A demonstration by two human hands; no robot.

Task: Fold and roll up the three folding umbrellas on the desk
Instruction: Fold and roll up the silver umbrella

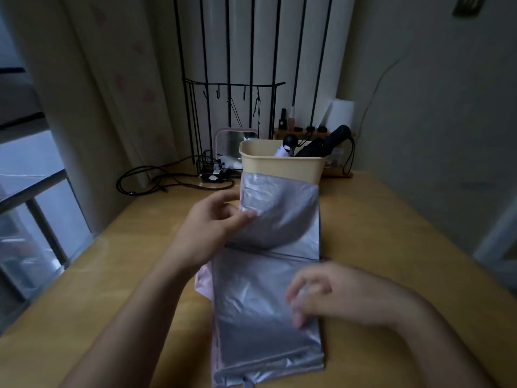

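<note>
Nearest me, my right hand (330, 295) is blurred over the lower panel of the silver umbrella (260, 303), fingers curled. I cannot tell whether it grips the fabric or only pins it. The umbrella lies on the desk (391, 233), its pink outer side showing along its left edge. Further up, my left hand (212, 222) pinches a canopy flap between thumb and fingers, lifting it. I judge this to be pleat-folding on the last umbrella. Next, that flap needs laying flat, then a tight roll. Beyond, the beige bin (279, 166) holds a rolled black umbrella (327, 144) and seemingly a second.
</note>
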